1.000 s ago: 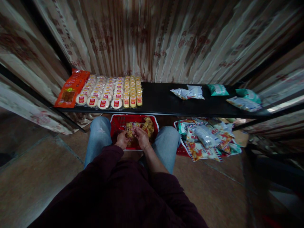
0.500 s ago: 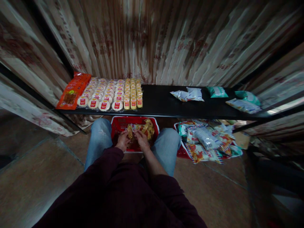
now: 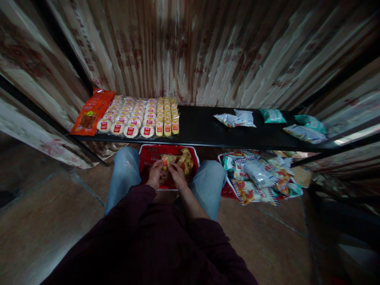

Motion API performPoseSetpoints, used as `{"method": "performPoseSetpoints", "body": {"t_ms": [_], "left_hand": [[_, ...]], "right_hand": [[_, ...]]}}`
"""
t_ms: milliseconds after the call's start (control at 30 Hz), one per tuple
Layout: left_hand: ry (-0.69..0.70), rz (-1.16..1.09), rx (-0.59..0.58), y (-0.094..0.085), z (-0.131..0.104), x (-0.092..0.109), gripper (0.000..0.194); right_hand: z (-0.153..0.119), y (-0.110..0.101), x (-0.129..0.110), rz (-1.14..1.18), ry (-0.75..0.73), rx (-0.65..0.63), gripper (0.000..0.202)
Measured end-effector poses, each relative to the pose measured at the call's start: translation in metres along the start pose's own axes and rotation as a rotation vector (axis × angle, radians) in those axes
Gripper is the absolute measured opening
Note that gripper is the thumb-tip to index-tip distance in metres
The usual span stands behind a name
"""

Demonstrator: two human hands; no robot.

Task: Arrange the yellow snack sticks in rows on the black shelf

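Over the red basket (image 3: 196, 153) between my knees, both hands hold a small yellow snack cake (image 3: 165, 162) in clear wrapping, its red label turned up. My left hand (image 3: 155, 174) pinches its left side. My right hand (image 3: 178, 175) has its fingertips closed at its lower right side. More yellow-wrapped snacks (image 3: 186, 160) lie in the basket's right part. On the black shelf (image 3: 197, 126) ahead stand rows of yellow wrapped cakes (image 3: 167, 127) with the same kind of red label.
Left of the yellow rows are round white wrapped cakes (image 3: 130, 130) and an orange bag (image 3: 93, 113). Silver bags (image 3: 245, 118) and green bags (image 3: 271, 115) lie on the shelf's right part. A second basket (image 3: 230, 192), heaped with snack bags (image 3: 257, 172), stands right of my knee.
The cake between my hands has turned, so its red label now faces up. It has shifted slightly right. The shelf goods keep their arrangement.
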State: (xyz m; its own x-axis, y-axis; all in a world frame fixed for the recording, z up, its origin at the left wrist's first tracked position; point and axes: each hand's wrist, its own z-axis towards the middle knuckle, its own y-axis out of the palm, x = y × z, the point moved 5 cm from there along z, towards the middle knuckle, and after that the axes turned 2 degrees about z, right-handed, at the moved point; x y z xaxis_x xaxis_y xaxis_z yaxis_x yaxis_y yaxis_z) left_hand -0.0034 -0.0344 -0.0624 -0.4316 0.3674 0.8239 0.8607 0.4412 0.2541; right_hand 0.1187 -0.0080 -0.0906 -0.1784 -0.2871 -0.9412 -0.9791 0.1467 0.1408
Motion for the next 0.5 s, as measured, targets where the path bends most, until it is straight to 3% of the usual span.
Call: {"method": "performPoseSetpoints", "body": {"t_ms": [167,300,500], "left_hand": [[0.045,0.017,0.007,0.004,0.0,0.002,0.022],[0.099,0.058,-0.01,0.009,-0.001,0.001,0.022],[0.283,0.211,-0.044,0.015,-0.002,0.006,0.025]], "right_hand": [[0.002,-0.006,0.001,-0.047,-0.047,0.064,0.036],[0.001,-0.008,-0.006,-0.11,-0.153,0.064,0.029],[0.001,-0.011,-0.012,-0.124,-0.217,0.072,0.036]]}}
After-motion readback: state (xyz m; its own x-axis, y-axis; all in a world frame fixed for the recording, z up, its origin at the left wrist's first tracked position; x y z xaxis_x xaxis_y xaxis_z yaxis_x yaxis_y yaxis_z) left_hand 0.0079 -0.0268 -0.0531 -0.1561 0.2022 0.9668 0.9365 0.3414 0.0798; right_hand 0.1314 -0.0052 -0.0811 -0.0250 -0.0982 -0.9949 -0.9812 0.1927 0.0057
